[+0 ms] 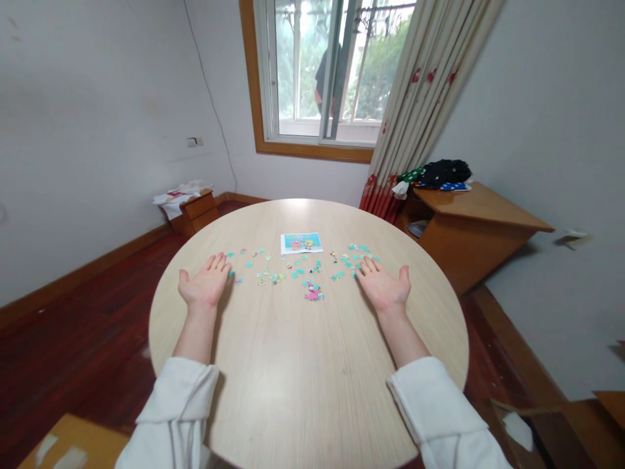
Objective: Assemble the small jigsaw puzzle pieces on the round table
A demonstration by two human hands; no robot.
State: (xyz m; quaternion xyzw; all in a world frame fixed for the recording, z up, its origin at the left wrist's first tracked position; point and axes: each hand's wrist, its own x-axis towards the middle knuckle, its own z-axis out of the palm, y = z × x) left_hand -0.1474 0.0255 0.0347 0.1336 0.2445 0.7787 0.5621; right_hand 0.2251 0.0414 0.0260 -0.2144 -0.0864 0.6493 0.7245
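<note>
My left hand (205, 281) is palm up over the left side of the round table, fingers stretched out and nothing in it. On the right, my right hand (384, 284) also lies palm up and open, its fingertips close to a cluster of turquoise jigsaw puzzle pieces (347, 262). More small loose pieces are scattered between the hands. A few pink pieces (313, 293) sit together nearest to me, in the middle. Behind the pieces lies a picture card (301, 243) with a pink and a yellow cartoon figure on turquoise.
The round table (293, 378) has a pale wood top. A wooden cabinet (488, 221) with cloths (444, 174) on it stands at the right, beside a curtain (430, 85). At the left is a small drawer unit (200, 207). A person (322, 81) shows beyond the window.
</note>
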